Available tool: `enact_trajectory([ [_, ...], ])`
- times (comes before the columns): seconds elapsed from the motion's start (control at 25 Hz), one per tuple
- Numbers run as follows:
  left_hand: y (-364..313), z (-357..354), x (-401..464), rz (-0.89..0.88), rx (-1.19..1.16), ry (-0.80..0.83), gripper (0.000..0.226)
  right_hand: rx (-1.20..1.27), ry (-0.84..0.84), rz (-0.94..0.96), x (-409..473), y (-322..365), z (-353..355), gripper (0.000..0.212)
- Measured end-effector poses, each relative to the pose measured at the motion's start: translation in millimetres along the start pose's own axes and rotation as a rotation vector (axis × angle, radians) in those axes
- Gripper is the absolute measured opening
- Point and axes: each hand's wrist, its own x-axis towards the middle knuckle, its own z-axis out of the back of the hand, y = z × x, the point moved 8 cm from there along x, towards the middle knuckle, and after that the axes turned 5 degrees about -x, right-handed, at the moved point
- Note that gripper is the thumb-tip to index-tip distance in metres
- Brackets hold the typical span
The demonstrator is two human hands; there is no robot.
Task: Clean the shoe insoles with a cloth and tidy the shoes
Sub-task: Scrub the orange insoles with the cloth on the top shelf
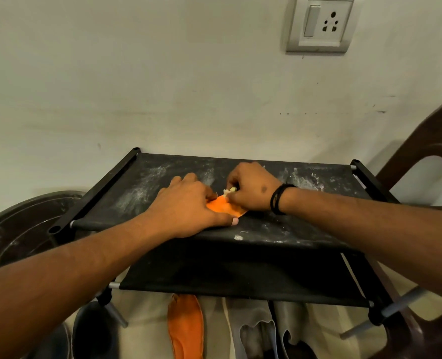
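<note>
An orange insole [223, 205] lies on the dusty black top shelf of a shoe rack [305, 229]. My left hand [186, 206] lies flat over it and presses it down, hiding most of it. My right hand [251, 187] grips a small pale cloth [230, 190] and holds it against the insole's far end. A second orange insole [186, 327] lies on the floor below the rack, beside grey shoes [256, 330].
The rack stands against a white wall with a switch and socket plate [320, 24]. A brown plastic chair [427, 156] is at the right. A dark round basin [20, 229] sits at the left. A dark shoe [93, 330] lies at the lower left.
</note>
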Motion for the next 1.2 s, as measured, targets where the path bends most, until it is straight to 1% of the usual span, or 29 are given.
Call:
enact_trajectory([
  [0.08, -1, 1, -2, -0.013, -0.01, -0.015, 0.073, 0.087, 0.05, 0.105, -18, 22, -7, 0.014],
  [0.12, -1, 2, -1, -0.014, -0.011, -0.023, 0.074, 0.065, 0.06, 0.12, -18, 19, -8, 0.015],
  [0.2, -1, 1, 0, -0.005, -0.001, -0.015, 0.083, -0.053, 0.024, 0.064, -8, -3, 0, 0.009],
  [0.28, -1, 0, 0, 0.006, 0.004, -0.01, 0.087, -0.161, -0.033, -0.035, 1, -28, 10, 0.011],
  [0.32, 0, 0, 0, 0.008, 0.009, -0.011, 0.087, -0.157, -0.048, -0.056, 1, -32, 12, 0.011],
  [0.4, 1, 0, -1, 0.007, 0.01, -0.009, 0.087, -0.058, -0.012, 0.016, -9, -16, 6, 0.009],
  [0.48, 0, 0, 0, -0.005, 0.01, -0.009, 0.087, 0.026, 0.051, 0.118, -28, 2, -2, 0.013],
  [0.52, 0, 1, 0, -0.006, 0.012, -0.011, 0.087, 0.014, 0.067, 0.138, -32, 0, -2, 0.013],
  [0.56, 0, 1, 2, -0.001, 0.012, -0.009, 0.087, -0.036, 0.057, 0.127, -30, -10, 1, 0.012],
  [0.64, -1, 0, 2, 0.007, 0.007, 0.0, 0.088, -0.191, -0.003, 0.006, -19, -46, 14, 0.014],
  [0.72, -1, -1, 2, 0.0, 0.015, 0.004, 0.089, -0.254, -0.073, -0.135, -10, -78, 26, 0.02],
  [0.76, 0, -1, 2, 0.001, 0.019, 0.007, 0.089, -0.26, -0.097, -0.154, -8, -81, 27, 0.02],
  [0.8, 1, -1, 3, 0.003, 0.018, 0.009, 0.088, -0.257, -0.101, -0.14, -9, -74, 24, 0.017],
  [0.88, 1, -1, 4, -0.001, 0.012, 0.011, 0.087, -0.172, -0.054, -0.04, -19, -43, 10, 0.007],
  [0.96, 1, -2, 4, -0.007, 0.015, 0.006, 0.084, -0.036, 0.014, 0.084, -34, -15, 2, 0.015],
  [1.0, 1, -1, 5, -0.009, 0.017, 0.003, 0.083, -0.017, 0.034, 0.109, -34, -15, 1, 0.015],
  [1.08, 0, -2, 6, -0.002, 0.012, 0.009, 0.082, -0.087, 0.001, 0.066, -22, -36, 9, 0.011],
  [1.16, 0, -3, 6, -0.005, 0.008, 0.01, 0.083, -0.184, -0.079, -0.061, -10, -68, 23, 0.012],
  [1.2, 0, -2, 6, -0.009, 0.007, 0.005, 0.084, -0.189, -0.102, -0.106, -9, -77, 26, 0.01],
])
